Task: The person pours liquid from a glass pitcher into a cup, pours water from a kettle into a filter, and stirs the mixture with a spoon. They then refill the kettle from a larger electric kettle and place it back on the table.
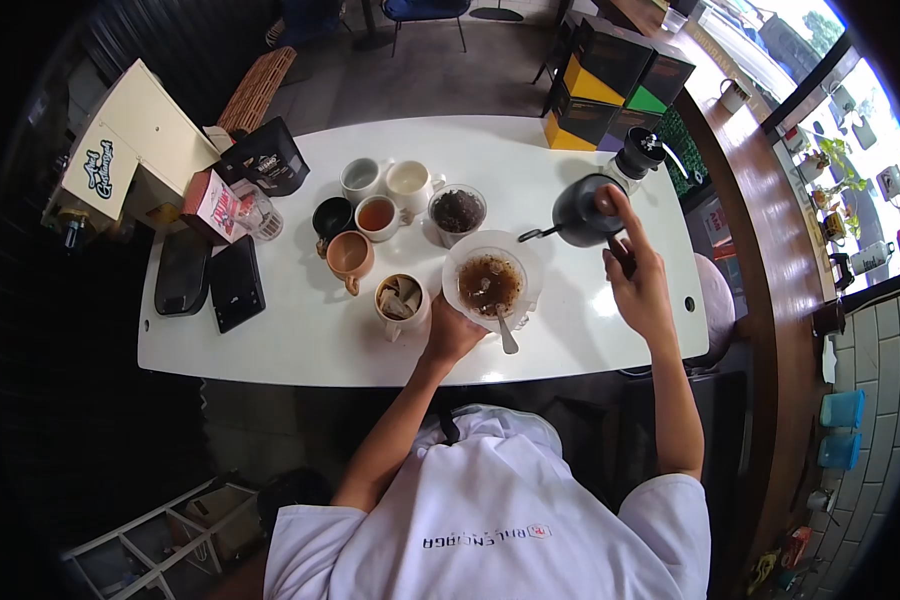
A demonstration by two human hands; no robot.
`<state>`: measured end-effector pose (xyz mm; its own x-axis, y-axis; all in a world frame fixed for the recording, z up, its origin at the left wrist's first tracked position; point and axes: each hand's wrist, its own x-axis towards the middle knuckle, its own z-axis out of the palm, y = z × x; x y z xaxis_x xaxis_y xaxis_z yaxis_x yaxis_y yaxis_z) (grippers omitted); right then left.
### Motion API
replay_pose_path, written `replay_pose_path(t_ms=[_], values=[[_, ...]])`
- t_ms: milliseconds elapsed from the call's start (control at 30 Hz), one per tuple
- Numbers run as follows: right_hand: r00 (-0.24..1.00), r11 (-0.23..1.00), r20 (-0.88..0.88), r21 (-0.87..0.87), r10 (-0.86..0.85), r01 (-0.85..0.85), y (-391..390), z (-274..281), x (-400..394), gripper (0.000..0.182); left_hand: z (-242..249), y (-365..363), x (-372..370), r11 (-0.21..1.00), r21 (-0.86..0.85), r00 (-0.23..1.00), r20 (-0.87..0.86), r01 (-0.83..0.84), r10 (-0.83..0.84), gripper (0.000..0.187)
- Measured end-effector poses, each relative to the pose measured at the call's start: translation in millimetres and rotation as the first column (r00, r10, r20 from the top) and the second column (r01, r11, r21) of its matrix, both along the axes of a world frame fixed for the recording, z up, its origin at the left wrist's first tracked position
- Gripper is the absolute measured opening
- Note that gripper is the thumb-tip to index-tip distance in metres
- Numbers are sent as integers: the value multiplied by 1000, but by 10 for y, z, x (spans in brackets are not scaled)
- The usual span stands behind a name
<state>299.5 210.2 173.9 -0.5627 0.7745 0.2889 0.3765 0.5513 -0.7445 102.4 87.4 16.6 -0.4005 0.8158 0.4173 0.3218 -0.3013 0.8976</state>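
My right hand [638, 280] grips the handle of a black gooseneck kettle [580, 215]; its thin spout points left over the table. My left hand [452, 335] is closed around the side of a wide-rimmed, pale coffee dripper [453, 270], partly hidden beneath it. Brown liquid with grounds and bubbles sits inside, and a metal spoon [507, 333] leans out over the near rim. Just left of that hand stands a mug [393, 322] with what look like tea bags. A clear cup of dark grounds [458, 212] is right behind the dripper.
Several mugs cluster left of centre, including a brown mug [350, 257] and one with reddish tea [376, 217]. A phone-like black slab [237, 285] and a black pouch [270, 160] lie left. A hand grinder [638, 155] and stacked boxes [610, 80] stand back right.
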Motion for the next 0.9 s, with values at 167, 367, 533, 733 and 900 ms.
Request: replay_pose_path(t_ms=[167, 367, 533, 733, 900], values=[[986, 934, -85, -341, -146, 108, 153, -212, 223, 81, 85, 2, 40, 1000, -2, 995, 98, -20, 20, 52], [989, 971, -63, -206, -133, 117, 290, -953, 390, 82, 66, -2, 24, 999, -3, 996, 76, -34, 34, 50], [984, 965, 89, -198, -155, 170, 269, -1248, 369, 86, -3, -35, -14, 996, -87, 999, 15, 35, -34, 71], [987, 980, 67, -126, -149, 156, 278, -1497, 350, 87, 67, -17, 11, 999, -20, 998, -42, -50, 49, 50], [979, 979, 52, -49, -196, 199, 250, -1652, 331, 86, 98, -17, 21, 999, -9, 999, 11, -48, 48, 51]])
